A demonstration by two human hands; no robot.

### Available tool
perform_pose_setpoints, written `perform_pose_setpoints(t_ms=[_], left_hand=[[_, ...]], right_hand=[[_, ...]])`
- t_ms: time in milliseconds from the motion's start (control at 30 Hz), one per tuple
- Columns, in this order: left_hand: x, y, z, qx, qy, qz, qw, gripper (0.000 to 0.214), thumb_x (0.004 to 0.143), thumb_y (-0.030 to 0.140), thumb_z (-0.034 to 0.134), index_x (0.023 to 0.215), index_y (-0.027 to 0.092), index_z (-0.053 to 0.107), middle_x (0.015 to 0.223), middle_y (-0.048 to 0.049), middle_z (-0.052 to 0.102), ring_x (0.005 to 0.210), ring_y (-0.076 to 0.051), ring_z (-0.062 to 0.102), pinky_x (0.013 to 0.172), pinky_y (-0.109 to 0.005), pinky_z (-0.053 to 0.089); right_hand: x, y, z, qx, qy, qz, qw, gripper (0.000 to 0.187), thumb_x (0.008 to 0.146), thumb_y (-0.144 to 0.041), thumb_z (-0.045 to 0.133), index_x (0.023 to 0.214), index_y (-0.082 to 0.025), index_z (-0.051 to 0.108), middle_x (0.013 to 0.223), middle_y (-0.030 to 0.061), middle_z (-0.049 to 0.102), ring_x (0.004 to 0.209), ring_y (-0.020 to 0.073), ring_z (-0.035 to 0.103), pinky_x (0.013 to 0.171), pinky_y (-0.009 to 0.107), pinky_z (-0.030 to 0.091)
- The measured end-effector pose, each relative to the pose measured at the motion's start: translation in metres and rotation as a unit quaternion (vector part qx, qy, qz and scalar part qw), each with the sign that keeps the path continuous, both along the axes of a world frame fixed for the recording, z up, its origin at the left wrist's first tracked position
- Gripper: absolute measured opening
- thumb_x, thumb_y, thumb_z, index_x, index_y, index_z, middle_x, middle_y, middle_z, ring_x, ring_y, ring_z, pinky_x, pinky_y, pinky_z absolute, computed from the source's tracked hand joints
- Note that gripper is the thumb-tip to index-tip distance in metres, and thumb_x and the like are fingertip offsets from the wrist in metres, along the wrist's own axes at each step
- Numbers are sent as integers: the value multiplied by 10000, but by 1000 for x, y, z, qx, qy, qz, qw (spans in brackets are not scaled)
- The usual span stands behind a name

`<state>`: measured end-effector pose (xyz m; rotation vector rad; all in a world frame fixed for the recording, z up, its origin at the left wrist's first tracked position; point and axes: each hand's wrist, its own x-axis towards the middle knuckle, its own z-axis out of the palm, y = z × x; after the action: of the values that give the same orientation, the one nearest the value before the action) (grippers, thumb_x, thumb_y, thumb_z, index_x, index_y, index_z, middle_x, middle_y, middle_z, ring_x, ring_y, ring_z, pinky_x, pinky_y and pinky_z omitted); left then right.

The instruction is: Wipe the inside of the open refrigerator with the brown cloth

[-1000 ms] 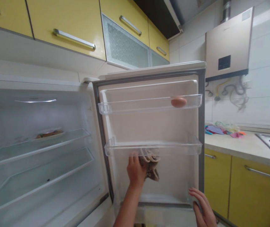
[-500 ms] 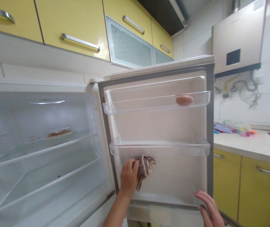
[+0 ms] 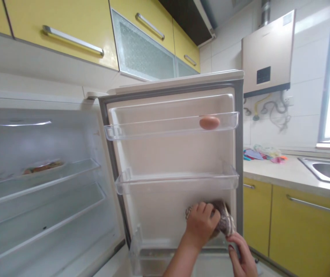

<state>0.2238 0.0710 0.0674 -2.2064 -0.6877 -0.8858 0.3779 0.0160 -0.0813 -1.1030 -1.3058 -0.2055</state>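
My left hand is closed on a crumpled brown-and-cream cloth, pressed against the inner face of the open fridge door, low and to the right. My right hand is at the door's lower right corner, just below the cloth. Its fingers and thumb curl around the right end of the clear bottom door bin; the exact contact is partly hidden. One fingertip meets or nearly meets the cloth's lower edge.
A brown egg lies in the top door bin; a middle bin hangs below. Inside the fridge, a packaged food tray sits on a glass shelf. Right of the door are a counter, colourful bags and a sink.
My left hand has carried the cloth right and slightly down across the door panel, close to my right hand. The view has shifted right, showing more of the sink and a window.
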Motion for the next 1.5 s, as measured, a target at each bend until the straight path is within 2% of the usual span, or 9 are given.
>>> perform_pose_setpoints(t_ms=[267,400,533,700,833,1033,1200,1333,1500], left_hand=[[-31,16,-19,4,240,-150,959,172,874,262,657,734,208,573,811,-11,547,794,-171,524,620,-333,349],[-51,21,-16,-5,303,-174,937,161,883,280,657,747,227,589,816,-5,563,810,-163,532,614,-312,336],[-102,22,0,-7,291,-114,950,121,886,291,664,804,234,596,855,-4,592,811,-157,532,615,-304,332],[-181,13,25,10,186,32,982,92,873,198,663,949,223,617,918,-21,636,829,-169,553,687,-308,399],[-215,3,47,35,120,112,986,237,888,93,577,1077,226,625,1024,-51,665,910,-192,586,769,-334,457],[-218,4,62,36,120,124,984,242,907,123,560,1123,215,619,1037,-62,662,927,-202,582,786,-343,480],[-204,5,31,7,213,44,976,80,867,214,672,929,221,623,875,-13,637,787,-171,558,615,-310,400],[-189,8,-1,-9,278,-34,960,210,811,249,749,723,217,561,751,19,600,711,-147,544,517,-314,307],[-169,15,-5,-20,297,-56,953,217,824,227,732,702,207,554,753,3,602,737,-149,550,494,-317,253]], right_hand=[[-4,3,1,-43,103,8,994,256,913,-445,559,966,-212,649,1163,130,720,1087,296,685,900,425,553],[1,5,-7,-43,100,28,994,255,908,-443,569,970,-210,651,1167,135,719,1084,288,687,903,418,550],[6,10,-15,-51,105,36,993,254,915,-440,559,988,-212,643,1210,140,701,1133,292,669,933,425,538],[7,17,-17,-66,105,40,991,257,915,-442,560,994,-213,645,1234,133,695,1153,296,662,940,418,533],[9,18,-16,-58,103,26,993,277,914,-458,547,988,-213,652,1224,130,699,1146,309,662,937,433,534],[10,15,-19,-48,77,24,996,280,910,-466,549,982,-219,659,1193,126,709,1097,306,682,881,414,553],[7,12,-19,-54,82,18,995,280,919,-460,537,980,-216,659,1217,135,696,1139,316,665,932,443,538],[10,13,-22,-58,65,27,996,268,929,-443,533,992,-214,657,1232,140,691,1158,317,661,943,452,541],[11,12,-19,-47,61,14,997,302,926,-485,540,962,-215,671,1183,136,711,1114,315,681,903,439,566]])
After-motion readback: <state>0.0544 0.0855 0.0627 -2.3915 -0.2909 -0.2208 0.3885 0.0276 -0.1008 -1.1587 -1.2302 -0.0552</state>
